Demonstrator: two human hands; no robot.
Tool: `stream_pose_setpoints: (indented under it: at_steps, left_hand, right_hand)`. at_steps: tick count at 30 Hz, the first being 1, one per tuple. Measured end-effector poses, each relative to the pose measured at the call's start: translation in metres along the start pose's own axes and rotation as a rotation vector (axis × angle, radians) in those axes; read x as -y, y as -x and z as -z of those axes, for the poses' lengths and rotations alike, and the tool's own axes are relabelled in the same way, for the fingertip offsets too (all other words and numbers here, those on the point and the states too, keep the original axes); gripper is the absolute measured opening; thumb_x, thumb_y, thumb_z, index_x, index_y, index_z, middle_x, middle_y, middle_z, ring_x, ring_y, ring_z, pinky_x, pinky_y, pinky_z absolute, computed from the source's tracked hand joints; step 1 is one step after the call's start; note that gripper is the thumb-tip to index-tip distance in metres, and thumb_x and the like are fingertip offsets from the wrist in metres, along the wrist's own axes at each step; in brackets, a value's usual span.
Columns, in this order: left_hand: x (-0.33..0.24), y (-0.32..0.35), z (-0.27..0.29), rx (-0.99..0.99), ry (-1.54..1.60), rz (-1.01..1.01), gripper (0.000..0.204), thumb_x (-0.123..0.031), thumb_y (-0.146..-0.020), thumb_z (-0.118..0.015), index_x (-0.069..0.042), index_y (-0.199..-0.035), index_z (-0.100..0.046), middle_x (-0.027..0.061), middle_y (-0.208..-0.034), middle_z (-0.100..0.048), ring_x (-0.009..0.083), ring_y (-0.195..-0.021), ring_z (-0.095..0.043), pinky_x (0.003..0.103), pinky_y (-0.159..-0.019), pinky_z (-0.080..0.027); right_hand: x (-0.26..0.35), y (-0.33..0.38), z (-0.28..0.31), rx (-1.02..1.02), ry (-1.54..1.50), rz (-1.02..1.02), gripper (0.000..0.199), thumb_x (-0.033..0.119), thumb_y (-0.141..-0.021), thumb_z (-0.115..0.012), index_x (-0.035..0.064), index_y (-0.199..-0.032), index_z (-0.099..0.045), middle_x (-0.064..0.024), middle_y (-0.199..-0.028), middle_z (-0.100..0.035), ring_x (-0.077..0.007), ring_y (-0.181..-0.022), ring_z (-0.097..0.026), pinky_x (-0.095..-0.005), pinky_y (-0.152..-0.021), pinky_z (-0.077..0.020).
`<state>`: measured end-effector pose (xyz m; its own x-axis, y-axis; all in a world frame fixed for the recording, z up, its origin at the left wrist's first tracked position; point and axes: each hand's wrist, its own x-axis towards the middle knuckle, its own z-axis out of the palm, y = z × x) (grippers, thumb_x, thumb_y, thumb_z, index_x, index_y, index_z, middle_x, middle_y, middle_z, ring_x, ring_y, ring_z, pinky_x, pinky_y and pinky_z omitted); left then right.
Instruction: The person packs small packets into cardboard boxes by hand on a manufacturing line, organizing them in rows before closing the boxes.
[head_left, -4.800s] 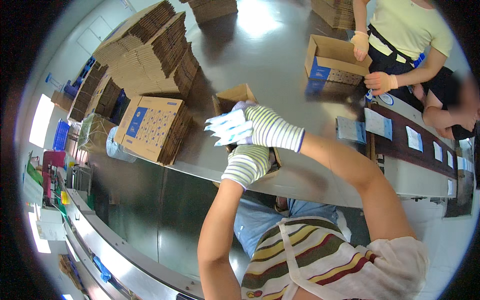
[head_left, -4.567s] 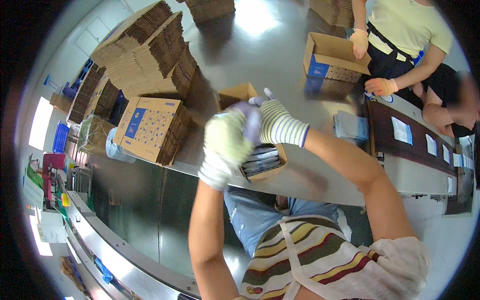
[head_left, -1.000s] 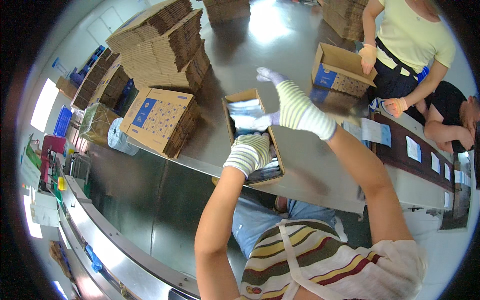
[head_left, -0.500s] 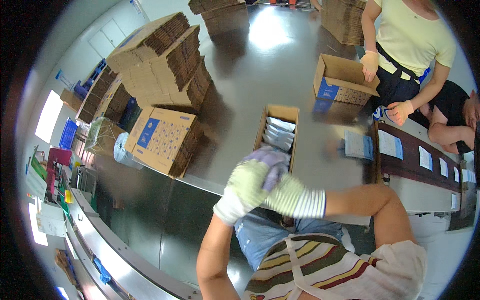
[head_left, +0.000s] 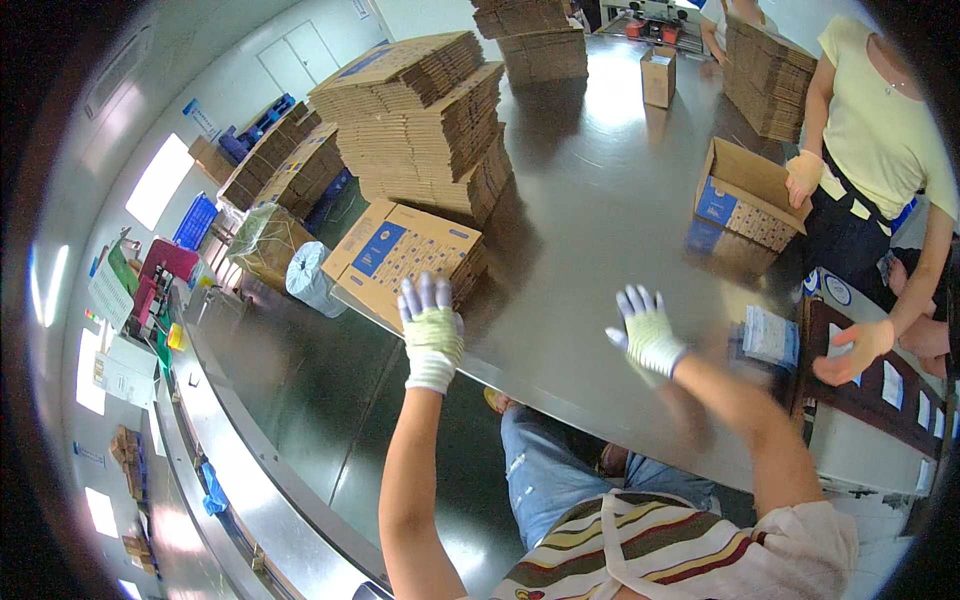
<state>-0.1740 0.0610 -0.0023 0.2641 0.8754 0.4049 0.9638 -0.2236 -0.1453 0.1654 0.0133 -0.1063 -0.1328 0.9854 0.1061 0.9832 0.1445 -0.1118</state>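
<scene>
My left hand (head_left: 432, 335), in a white and green knit glove with pale purple fingertips, is open beside the near edge of a stack of flattened brown cartons with blue panels (head_left: 400, 245). Whether its fingers touch the cardboard I cannot tell. My right hand (head_left: 648, 330), gloved alike, is open with fingers spread over the metal table (head_left: 575, 235), holding nothing. Far off on the tabletop stands a small brown box (head_left: 658, 77). White and blue packets (head_left: 770, 336) lie to the right of my right hand.
Tall piles of folded cartons (head_left: 420, 125) rise at the left. An open brown box (head_left: 748, 195) stands at the right beside a co-worker in yellow (head_left: 880, 120), whose gloved hand (head_left: 855, 352) is over a conveyor belt (head_left: 865, 385) carrying packets. A white roll (head_left: 312, 275) is beside the table edge.
My hands, together over a box of packets before, are now apart and open. That box is gone from in front of me, and a small box appears at the far end. My view has shifted.
</scene>
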Motion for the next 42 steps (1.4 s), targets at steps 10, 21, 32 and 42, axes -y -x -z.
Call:
stream_pose_setpoints:
  at_steps: [10,21,32,42]
  left_hand:
    - [0.029,0.004,-0.007,0.072,0.042,0.177,0.049,-0.017,-0.080,-0.057,-0.015,-0.127,-0.045,0.0154,-0.123,-0.048,0.0324,-0.116,-0.045,0.049,-0.092,-0.039]
    - [0.050,0.031,-0.009,-0.107,0.279,0.232,0.039,-0.009,-0.077,-0.062,-0.007,-0.115,-0.052,0.0155,-0.113,-0.053,0.0323,-0.102,-0.051,0.042,-0.084,-0.046]
    - [0.026,0.051,0.050,-0.166,0.049,0.144,0.022,-0.014,-0.077,-0.062,-0.010,-0.098,-0.060,0.0111,-0.097,-0.059,0.0314,-0.089,-0.055,0.043,-0.077,-0.045]
    - [-0.008,0.088,0.161,-0.828,0.349,0.280,0.012,-0.001,-0.085,-0.053,-0.003,-0.097,-0.056,0.0104,-0.091,-0.058,0.0210,-0.082,-0.055,0.032,-0.072,-0.047]
  right_hand:
    - [0.017,0.056,0.003,-0.147,-0.151,-0.020,0.057,0.040,-0.084,-0.052,0.0030,-0.126,-0.047,-0.0173,-0.135,-0.041,-0.0329,-0.129,-0.032,-0.0509,-0.110,-0.0165]
    - [0.017,0.061,-0.001,-0.189,-0.159,-0.017,0.053,0.041,-0.085,-0.051,0.0035,-0.123,-0.051,-0.0174,-0.132,-0.044,-0.0329,-0.126,-0.036,-0.0488,-0.108,-0.0222]
    - [0.017,0.064,-0.003,-0.235,-0.172,-0.006,0.051,0.042,-0.086,-0.048,0.0053,-0.121,-0.053,-0.0153,-0.132,-0.045,-0.0317,-0.126,-0.036,-0.0484,-0.107,-0.0234]
    - [0.015,0.065,-0.003,-0.099,-0.461,-0.044,0.047,0.039,-0.085,-0.056,0.0038,-0.116,-0.056,-0.0160,-0.134,-0.044,-0.0344,-0.123,-0.040,-0.0460,-0.105,-0.0297]
